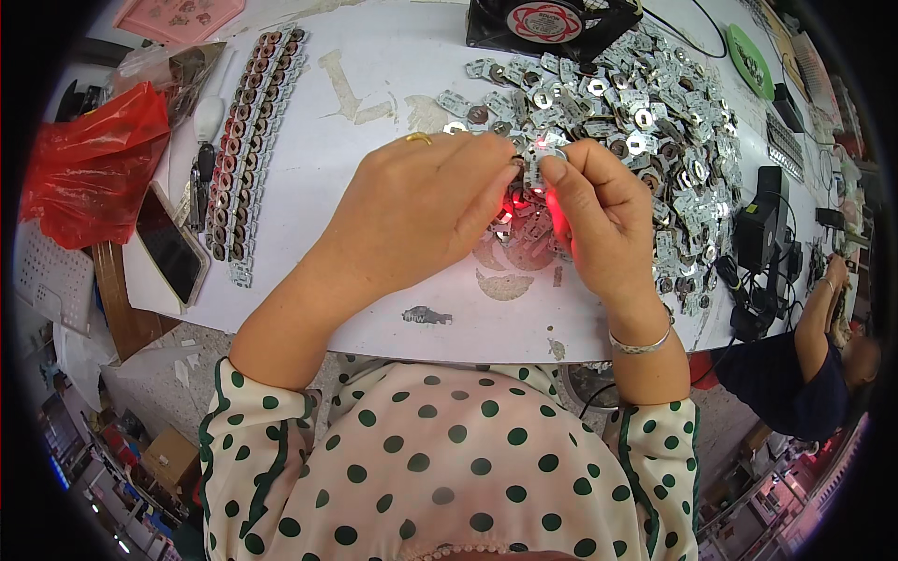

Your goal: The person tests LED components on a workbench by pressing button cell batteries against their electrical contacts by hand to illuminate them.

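Both hands meet over the white table, fingertips close together at the near left edge of a heap of small circuit boards (687, 192). A small pale circuit board (541, 166) is pinched between the thumb and fingers of my right hand (608, 215). My left hand (412, 206), with a gold ring on it, has its fingers curled and closed at the left side of that board. What its fingertips hold is hidden. Red light glows beneath and between the hands, on loose boards below. Several boards in the heap carry round metal parts.
Long rows of joined boards with round parts (245, 154) lie at the left. Beside them are a phone (173, 245) and a red plastic bag (98, 168). A black fan (552, 23) stands at the far edge. Black adapters and cables (760, 234) lie right; another person (814, 365) sits beyond.
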The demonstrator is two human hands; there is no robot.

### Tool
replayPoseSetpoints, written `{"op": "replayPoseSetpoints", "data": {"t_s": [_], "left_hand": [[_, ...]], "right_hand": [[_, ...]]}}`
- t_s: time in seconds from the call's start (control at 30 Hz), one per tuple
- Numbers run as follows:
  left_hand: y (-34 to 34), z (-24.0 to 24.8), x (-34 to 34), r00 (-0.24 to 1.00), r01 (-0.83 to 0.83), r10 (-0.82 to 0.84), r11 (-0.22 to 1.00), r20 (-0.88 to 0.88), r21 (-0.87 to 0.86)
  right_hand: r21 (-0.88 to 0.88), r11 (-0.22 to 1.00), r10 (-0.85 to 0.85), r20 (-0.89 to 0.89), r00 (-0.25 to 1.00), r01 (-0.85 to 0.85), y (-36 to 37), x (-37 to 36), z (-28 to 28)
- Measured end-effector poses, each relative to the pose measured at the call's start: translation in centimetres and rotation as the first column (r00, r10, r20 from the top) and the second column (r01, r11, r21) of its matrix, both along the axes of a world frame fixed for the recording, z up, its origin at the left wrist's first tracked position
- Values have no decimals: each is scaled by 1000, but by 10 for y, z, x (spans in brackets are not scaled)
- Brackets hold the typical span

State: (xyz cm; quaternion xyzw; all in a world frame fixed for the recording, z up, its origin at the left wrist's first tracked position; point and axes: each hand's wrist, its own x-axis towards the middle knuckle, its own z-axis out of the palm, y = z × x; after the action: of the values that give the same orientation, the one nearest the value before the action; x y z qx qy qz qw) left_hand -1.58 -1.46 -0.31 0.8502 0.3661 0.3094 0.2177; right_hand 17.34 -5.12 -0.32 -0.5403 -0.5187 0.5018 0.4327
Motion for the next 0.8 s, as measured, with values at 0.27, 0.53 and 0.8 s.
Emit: {"op": "replayPoseSetpoints", "data": {"t_s": [0.27,0.53,0.8], "left_hand": [[-2,-6,4,999,-30,31,999,-28,35],[10,-1,-12,997,38,-7,925,81,-379],[16,-2,-16,960,202,-69,842,271,-500]], "right_hand": [[262,964,-128,347,929,35,10,10,-4],[313,941,-16,421,907,-129,13,21,2],[-20,950,310,207,928,-312,11,23,8]]}}
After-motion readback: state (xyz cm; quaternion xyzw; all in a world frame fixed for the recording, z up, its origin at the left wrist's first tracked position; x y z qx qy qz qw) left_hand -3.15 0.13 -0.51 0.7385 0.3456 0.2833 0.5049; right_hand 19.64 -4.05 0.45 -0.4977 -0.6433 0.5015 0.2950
